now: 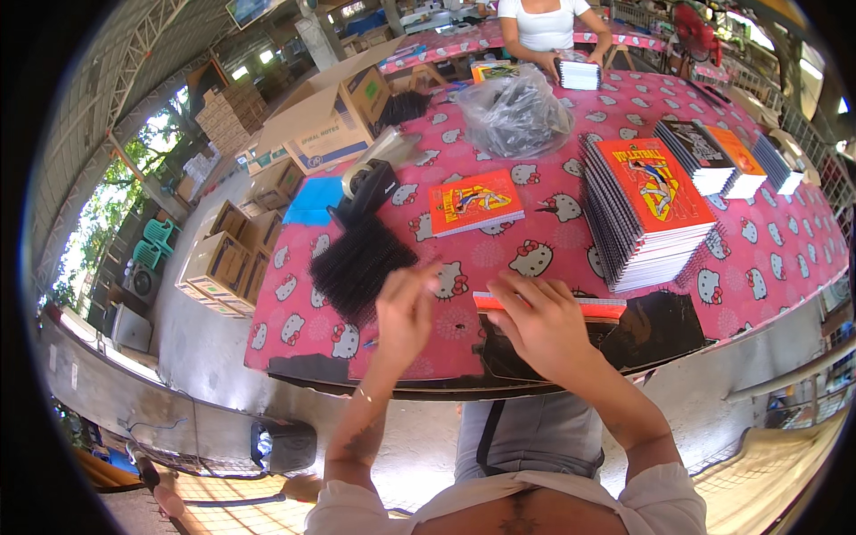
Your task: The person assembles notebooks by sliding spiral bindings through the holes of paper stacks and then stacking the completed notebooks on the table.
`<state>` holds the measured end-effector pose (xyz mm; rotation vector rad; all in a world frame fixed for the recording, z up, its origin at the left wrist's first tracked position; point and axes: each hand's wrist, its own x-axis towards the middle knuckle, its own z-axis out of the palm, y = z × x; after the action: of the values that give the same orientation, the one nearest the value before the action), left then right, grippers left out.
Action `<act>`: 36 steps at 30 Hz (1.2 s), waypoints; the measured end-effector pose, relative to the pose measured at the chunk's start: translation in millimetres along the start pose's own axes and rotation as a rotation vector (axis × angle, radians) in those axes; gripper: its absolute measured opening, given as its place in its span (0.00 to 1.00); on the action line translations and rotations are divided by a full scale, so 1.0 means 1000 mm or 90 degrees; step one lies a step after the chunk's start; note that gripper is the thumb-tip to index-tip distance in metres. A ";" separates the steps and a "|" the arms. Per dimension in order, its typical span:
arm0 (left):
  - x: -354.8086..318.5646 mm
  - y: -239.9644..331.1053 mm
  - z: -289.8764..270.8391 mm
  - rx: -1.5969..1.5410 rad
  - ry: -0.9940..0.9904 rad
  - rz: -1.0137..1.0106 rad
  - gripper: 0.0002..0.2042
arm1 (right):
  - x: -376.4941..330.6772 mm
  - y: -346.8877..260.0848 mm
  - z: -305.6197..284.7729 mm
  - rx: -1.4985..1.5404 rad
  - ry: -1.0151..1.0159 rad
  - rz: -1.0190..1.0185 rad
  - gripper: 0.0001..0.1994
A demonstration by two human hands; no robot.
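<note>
Steadying a flat, orange-covered paper block (602,310) near the edge of the pink patterned counter (437,352) seems the current step. Fingers of the right hand (539,316) curl over it, grip unclear; blur hides whether those of the left hand (406,308) pinch anything. Next probably calls for aligning the edge. Black plastic coils (361,267) crowd the left; a tall orange-topped notebook stack (655,192), the right.

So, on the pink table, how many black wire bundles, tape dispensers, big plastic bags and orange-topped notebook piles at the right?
Black wire bundles: 2, one beside the left hand, one by the box
Tape dispensers: 1
Big plastic bags: 1
Orange-topped notebook piles: 2
Total: 6
</note>
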<state>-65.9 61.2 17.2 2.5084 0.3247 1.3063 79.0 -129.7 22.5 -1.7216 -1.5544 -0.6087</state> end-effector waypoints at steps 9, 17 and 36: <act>-0.026 0.038 0.011 -0.148 -0.022 -0.111 0.10 | 0.006 0.008 0.029 0.032 -0.057 0.073 0.09; -0.023 0.022 0.019 -0.161 -0.030 -0.079 0.12 | 0.008 0.008 0.025 0.041 -0.090 0.071 0.08; 0.022 0.010 0.002 -0.209 -0.325 -0.049 0.13 | 0.011 0.020 0.017 0.160 -0.124 0.093 0.06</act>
<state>-50.7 59.3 36.3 2.4024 0.0800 0.5925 98.3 -110.0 15.7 -1.7209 -1.5459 -0.1675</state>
